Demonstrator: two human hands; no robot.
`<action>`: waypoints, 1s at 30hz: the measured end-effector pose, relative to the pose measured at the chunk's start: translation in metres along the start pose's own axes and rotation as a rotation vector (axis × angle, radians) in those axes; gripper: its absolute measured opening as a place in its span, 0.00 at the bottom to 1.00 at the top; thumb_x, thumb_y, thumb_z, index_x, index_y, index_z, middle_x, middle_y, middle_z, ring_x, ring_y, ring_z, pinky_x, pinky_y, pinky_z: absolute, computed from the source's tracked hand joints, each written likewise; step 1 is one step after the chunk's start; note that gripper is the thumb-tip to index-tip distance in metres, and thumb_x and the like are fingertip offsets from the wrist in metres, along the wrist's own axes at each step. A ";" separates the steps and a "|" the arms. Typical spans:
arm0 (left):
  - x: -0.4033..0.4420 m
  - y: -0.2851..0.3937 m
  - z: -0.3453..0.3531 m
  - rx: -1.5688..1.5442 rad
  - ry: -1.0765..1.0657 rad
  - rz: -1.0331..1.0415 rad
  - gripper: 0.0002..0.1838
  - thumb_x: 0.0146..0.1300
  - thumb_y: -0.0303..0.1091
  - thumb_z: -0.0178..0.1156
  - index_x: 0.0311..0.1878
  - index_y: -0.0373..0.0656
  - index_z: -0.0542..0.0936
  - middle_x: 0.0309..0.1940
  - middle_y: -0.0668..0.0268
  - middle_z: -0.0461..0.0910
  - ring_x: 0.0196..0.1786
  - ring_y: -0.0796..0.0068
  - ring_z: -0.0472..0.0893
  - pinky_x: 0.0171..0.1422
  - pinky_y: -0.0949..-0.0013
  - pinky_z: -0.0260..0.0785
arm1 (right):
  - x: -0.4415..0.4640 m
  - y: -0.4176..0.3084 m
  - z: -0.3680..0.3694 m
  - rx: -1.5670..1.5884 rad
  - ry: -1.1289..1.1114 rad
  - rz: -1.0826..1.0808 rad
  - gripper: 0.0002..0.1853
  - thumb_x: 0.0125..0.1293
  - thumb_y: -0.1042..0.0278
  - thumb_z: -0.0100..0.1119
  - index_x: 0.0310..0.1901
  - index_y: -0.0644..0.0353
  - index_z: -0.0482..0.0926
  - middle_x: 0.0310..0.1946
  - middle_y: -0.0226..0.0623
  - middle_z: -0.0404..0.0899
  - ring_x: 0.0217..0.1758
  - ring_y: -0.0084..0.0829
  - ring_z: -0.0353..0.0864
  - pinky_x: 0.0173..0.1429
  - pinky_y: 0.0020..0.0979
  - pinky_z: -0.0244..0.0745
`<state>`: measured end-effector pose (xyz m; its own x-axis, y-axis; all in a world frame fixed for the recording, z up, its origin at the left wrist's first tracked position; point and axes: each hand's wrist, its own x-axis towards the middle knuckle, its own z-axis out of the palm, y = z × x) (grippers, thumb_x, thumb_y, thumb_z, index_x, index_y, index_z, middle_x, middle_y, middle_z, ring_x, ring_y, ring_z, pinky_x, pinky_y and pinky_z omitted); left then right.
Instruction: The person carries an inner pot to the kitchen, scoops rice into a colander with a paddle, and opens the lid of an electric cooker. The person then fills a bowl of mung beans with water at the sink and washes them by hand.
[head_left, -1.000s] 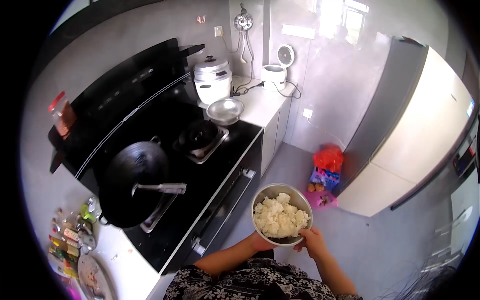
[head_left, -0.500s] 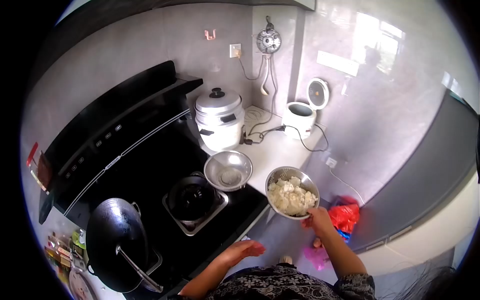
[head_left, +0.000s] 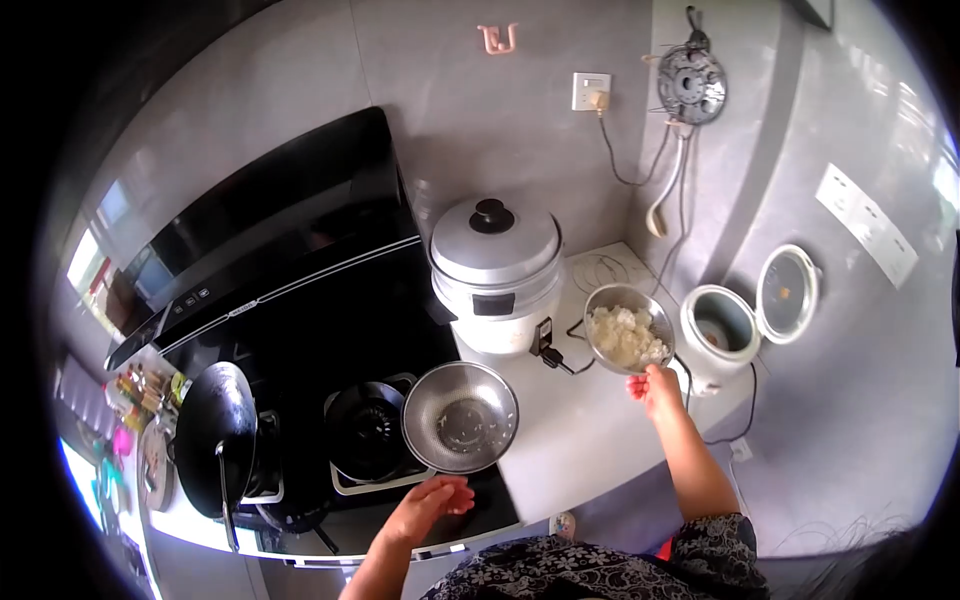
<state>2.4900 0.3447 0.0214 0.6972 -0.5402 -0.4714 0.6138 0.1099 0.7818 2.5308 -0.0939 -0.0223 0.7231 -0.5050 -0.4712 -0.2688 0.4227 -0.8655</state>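
Observation:
My right hand grips the near rim of a metal bowl of white rice, held above the white counter, left of a small white rice cooker whose lid stands open. My left hand holds nothing, its fingers loosely curled but apart, just below an empty-looking metal strainer bowl. That strainer bowl rests at the stove's right edge, with a few white bits on its bottom.
A large lidded steamer cooker stands behind the strainer bowl. On the black stove are a small dark pan and a wok with a ladle. Cables lie on the white counter. Bottles crowd the far left.
The rice bowl has gone from in front of me, where both hands were at it, to over the counter in my right hand alone. My left hand has let go and moved toward the strainer bowl.

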 end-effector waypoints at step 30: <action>0.279 0.336 0.085 0.978 0.741 0.798 0.15 0.59 0.36 0.56 0.49 0.44 0.78 0.21 0.64 0.76 0.19 0.80 0.73 0.21 0.73 0.65 | -0.011 0.002 -0.041 0.076 -0.234 -0.016 0.11 0.63 0.70 0.44 0.40 0.69 0.70 0.20 0.42 0.76 0.15 0.31 0.76 0.17 0.28 0.70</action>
<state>2.8593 0.1599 0.1870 0.9367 -0.0314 0.3487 -0.2981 -0.5936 0.7475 2.4965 -0.1183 -0.0254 0.8571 -0.3273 -0.3978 -0.2140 0.4763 -0.8529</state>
